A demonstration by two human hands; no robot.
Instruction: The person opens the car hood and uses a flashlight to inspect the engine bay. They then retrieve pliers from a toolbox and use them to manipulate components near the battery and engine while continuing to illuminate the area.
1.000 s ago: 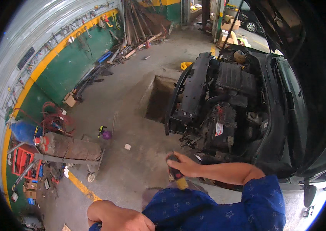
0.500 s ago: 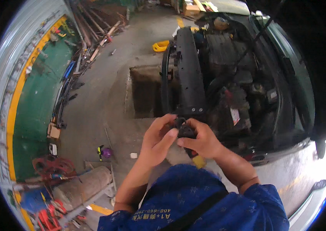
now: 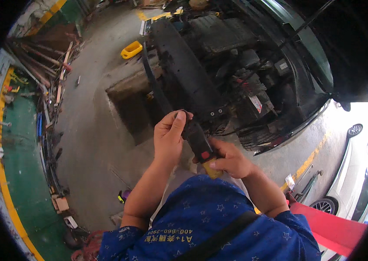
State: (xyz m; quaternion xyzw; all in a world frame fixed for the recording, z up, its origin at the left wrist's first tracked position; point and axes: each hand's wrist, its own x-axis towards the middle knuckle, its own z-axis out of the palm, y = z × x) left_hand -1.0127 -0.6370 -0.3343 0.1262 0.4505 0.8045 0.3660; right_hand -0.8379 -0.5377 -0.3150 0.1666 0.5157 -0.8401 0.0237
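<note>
A black hand-held power tool (image 3: 196, 138) with a red patch and a yellow end is held tilted in front of my blue shirt. My left hand (image 3: 169, 132) is closed at its upper end, thumb and fingers pinching the head; whether a small part sits there too is hidden. Lower down, my right hand (image 3: 232, 160) grips the tool by the yellow end, thumb lying across it. Just beyond my hands is the black front panel (image 3: 188, 71) of a car, with two bright bolts at its near end.
An open engine bay (image 3: 225, 35) lies ahead to the right. Left of the panel, a rectangular pit (image 3: 127, 108) is cut into the floor, with a yellow container (image 3: 132, 50) beyond it. Scrap bars (image 3: 45, 61) line the left wall. A white car (image 3: 344, 174) and a red beam (image 3: 327, 228) are at right.
My right hand has slid down from the tool's head to its yellow end, away from my left hand. More of the tool's body shows. The whole view has turned.
</note>
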